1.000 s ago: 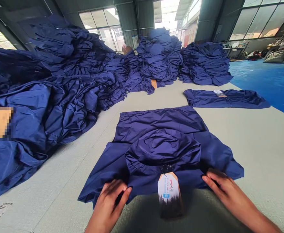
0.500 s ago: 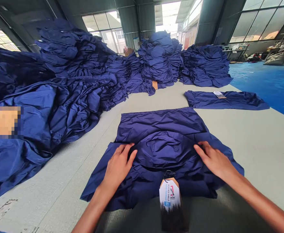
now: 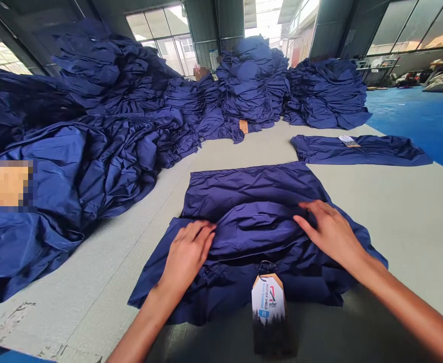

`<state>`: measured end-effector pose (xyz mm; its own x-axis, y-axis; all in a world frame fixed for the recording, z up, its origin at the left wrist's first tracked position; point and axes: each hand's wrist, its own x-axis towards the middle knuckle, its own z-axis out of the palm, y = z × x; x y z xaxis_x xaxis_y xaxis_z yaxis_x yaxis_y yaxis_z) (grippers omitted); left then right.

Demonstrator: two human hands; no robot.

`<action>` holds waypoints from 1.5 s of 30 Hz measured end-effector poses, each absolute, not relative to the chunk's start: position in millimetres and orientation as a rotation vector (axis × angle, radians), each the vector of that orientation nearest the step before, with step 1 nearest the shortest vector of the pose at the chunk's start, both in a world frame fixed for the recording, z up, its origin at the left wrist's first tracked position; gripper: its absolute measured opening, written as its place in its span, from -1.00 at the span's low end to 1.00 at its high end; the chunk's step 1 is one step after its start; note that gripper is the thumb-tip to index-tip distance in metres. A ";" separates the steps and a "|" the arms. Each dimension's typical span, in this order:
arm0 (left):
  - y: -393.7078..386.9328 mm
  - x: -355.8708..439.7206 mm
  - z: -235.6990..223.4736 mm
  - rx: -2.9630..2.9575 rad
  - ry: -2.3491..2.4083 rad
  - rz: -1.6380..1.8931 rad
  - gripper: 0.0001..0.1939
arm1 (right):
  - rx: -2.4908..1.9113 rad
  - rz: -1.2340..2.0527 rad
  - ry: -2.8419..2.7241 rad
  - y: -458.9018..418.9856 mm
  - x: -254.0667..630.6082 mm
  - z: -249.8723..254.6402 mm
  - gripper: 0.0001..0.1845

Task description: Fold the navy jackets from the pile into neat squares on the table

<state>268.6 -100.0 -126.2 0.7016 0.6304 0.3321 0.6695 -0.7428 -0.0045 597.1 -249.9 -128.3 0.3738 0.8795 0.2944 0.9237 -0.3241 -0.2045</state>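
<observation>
The fingers (image 3: 196, 231) of the left hand (image 3: 186, 251) are resting bent and close together on the left side of a rounded cloth bulge (image 3: 251, 229); whether they are pinching it is impossible to say. On the other side, the right hand (image 3: 331, 232) is holding its thumb and forefinger apart, with nothing visible between them. Under both, one navy garment (image 3: 247, 184) is lying spread on the worktop (image 3: 398, 217), looking thin, light, limp and rather slippery, so the bulge's sides are probably offering the surest hold. One printed hang tag (image 3: 268, 307) is lying at its near edge. Beyond, to the right, one folded garment (image 3: 391, 151) is lying with one small tag (image 3: 349, 141) on top. Two distinct stacks, a central stack (image 3: 253, 85) and a right stack (image 3: 325, 93), are standing behind, while the left-hand heaps (image 3: 119, 161) are merging past counting. One tan tag (image 3: 243, 126) is showing below the central stack.
</observation>
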 end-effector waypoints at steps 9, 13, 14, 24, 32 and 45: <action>-67.2 340.6 -154.3 -3.180 -0.438 -0.260 -0.39 | -1.993 0.133 -2.192 -210.3 584.6 -158.8 -0.03; -61.4 335.5 -172.2 -3.260 -0.505 -0.133 -0.36 | -2.024 0.259 -2.153 -211.8 592.9 -179.7 0.06; -61.1 334.8 -171.7 -3.269 -0.515 -0.117 -0.36 | -2.020 0.269 -2.152 -212.0 594.0 -179.6 0.06; -72.9 353.9 -131.2 -3.271 -0.489 -0.182 -0.42 | -1.938 0.106 -2.128 -204.3 569.5 -135.1 -0.27; -74.5 353.2 -167.5 -3.279 -0.559 -0.172 -0.35 | -2.008 0.206 -2.170 -203.0 568.5 -171.3 -0.15; -28.8 359.0 -134.9 -3.454 -0.796 -0.208 -0.37 | -1.942 0.662 -2.030 -191.4 592.8 -141.0 -0.30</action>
<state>359.0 -28.8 -134.9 0.8969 0.4417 0.0202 0.3950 -0.8210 0.4123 592.8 -191.4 -141.0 -0.0769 0.9890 -0.1262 0.8731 0.0057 -0.4876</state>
